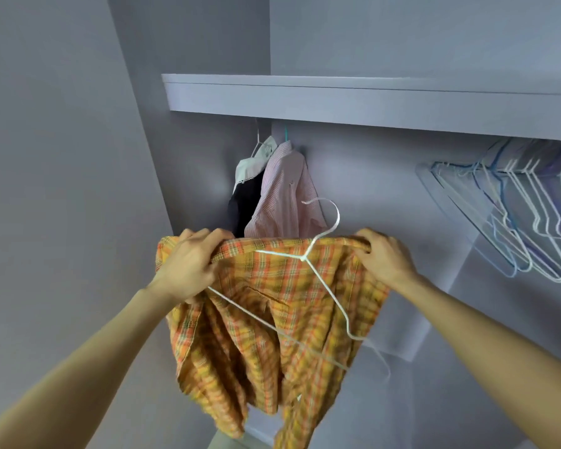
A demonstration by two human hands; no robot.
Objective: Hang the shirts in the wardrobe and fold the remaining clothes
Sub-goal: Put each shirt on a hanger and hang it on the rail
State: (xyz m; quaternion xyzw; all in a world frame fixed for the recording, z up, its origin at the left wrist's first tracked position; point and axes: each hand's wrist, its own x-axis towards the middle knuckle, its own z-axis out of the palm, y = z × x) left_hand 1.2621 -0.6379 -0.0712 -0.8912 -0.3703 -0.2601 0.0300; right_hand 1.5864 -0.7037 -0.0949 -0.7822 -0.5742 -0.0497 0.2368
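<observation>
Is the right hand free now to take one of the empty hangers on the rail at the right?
Probably not yet. The right hand grips the plaid shirt, which sits on a white hanger; the left hand holds the other side. Nothing blocks the empty hangers otherwise.

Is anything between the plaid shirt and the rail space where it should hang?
Nothing visible. The plaid shirt on its white hanger faces an open stretch between the pink striped shirt and the empty hangers.

Orange-yellow plaid shirt held up crumpled, top edge stretched level, body hanging in folds; white wire hanger lying tilted across its front, hook up; pink striped shirt and black-and-white garment hanging side by side behind, under the shelf
</observation>
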